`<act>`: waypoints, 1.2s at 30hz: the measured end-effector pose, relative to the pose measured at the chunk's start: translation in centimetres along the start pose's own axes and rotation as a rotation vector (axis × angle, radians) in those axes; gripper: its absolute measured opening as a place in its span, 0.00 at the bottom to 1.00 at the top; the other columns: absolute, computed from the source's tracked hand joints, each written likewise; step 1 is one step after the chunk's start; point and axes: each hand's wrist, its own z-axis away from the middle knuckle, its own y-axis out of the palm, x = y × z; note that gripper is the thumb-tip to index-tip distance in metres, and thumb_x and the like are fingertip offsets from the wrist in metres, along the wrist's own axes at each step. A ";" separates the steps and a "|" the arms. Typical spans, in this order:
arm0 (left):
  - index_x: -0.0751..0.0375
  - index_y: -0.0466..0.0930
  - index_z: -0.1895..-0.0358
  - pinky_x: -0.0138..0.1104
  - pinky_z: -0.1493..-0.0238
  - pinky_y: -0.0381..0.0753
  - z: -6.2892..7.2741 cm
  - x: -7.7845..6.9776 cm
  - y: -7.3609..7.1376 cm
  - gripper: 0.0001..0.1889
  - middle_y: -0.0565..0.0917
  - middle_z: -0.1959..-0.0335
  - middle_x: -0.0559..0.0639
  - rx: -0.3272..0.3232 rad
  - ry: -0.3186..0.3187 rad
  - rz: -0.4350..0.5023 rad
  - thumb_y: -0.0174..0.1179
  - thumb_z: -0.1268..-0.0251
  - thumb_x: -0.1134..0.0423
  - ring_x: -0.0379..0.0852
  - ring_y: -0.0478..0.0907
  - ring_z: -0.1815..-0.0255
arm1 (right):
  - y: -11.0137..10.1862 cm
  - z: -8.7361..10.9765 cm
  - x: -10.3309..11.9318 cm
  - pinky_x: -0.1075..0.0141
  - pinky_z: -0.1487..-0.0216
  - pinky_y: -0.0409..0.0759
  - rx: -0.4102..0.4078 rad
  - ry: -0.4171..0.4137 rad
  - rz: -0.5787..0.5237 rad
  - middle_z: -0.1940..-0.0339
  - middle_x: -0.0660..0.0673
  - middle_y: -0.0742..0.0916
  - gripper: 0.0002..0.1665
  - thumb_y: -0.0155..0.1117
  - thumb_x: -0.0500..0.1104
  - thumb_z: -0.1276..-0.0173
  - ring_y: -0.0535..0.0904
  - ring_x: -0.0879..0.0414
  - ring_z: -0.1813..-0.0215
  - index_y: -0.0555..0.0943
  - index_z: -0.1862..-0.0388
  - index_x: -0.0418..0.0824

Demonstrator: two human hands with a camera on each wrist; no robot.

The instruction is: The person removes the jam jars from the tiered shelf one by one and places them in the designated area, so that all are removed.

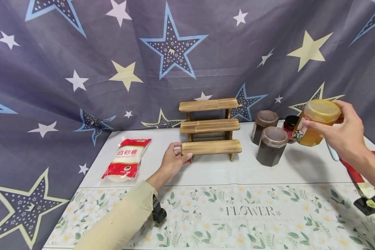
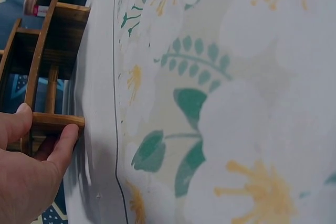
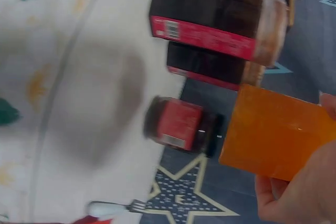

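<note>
My left hand point(image 1: 170, 161) grips the left end of the lowest tier of a three-step wooden rack point(image 1: 211, 147). In the left wrist view, thumb and fingers pinch that rack's end point(image 2: 58, 121). Off to the right, my right hand point(image 1: 347, 128) holds a jar of amber honey point(image 1: 315, 121) with a yellow lid up above the table, slightly tilted. The right wrist view has the orange jar point(image 3: 278, 132) with fingers round it. Close by stand two dark jars with brownish lids point(image 1: 271, 147) point(image 1: 264, 125) and a small red-labelled jar with a black lid point(image 1: 290, 126).
A red and white bag of white sugar point(image 1: 125, 159) lies left of the rack. A fork point(image 3: 118, 207) with a pale handle and a red item point(image 1: 353, 173) lie at the right. Behind the table point(image 1: 225, 173) hangs a star-patterned cloth point(image 1: 93, 69).
</note>
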 end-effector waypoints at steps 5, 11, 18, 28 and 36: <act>0.63 0.59 0.35 0.42 0.52 0.86 0.0 0.0 0.0 0.30 0.78 0.50 0.65 0.003 0.000 0.001 0.62 0.37 0.73 0.53 0.81 0.53 | 1.0 0.6 -1.5 0.74 0.64 0.65 0.007 -0.006 -0.007 0.54 0.57 0.69 0.51 0.76 0.52 0.45 0.63 0.57 0.55 0.60 0.28 0.41; 0.63 0.59 0.35 0.42 0.51 0.86 0.2 -0.2 0.1 0.30 0.78 0.50 0.65 0.006 -0.011 -0.002 0.62 0.37 0.73 0.53 0.81 0.53 | 1.7 1.2 -2.7 0.75 0.65 0.64 0.032 -0.007 -0.050 0.56 0.57 0.70 0.50 0.76 0.50 0.45 0.64 0.59 0.57 0.61 0.29 0.39; 0.62 0.59 0.35 0.42 0.51 0.85 0.2 -0.4 0.1 0.30 0.78 0.50 0.65 0.003 -0.018 -0.009 0.62 0.37 0.74 0.54 0.81 0.53 | 2.6 1.8 -3.8 0.78 0.65 0.64 0.073 -0.039 -0.102 0.54 0.61 0.72 0.49 0.78 0.47 0.47 0.64 0.66 0.57 0.64 0.29 0.44; 0.61 0.60 0.34 0.43 0.50 0.85 0.2 -0.2 0.1 0.29 0.78 0.52 0.64 0.007 -0.025 -0.015 0.62 0.36 0.72 0.56 0.80 0.52 | 3.2 2.6 -4.5 0.82 0.65 0.65 0.123 -0.051 -0.084 0.49 0.55 0.72 0.50 0.76 0.49 0.44 0.64 0.54 0.53 0.60 0.28 0.39; 0.61 0.60 0.35 0.43 0.50 0.85 0.2 -0.2 0.0 0.29 0.78 0.52 0.64 0.007 -0.020 -0.019 0.62 0.36 0.72 0.55 0.81 0.52 | 3.7 2.9 -5.0 0.79 0.66 0.65 0.128 -0.071 -0.056 0.46 0.42 0.73 0.50 0.77 0.47 0.45 0.65 0.52 0.53 0.61 0.29 0.37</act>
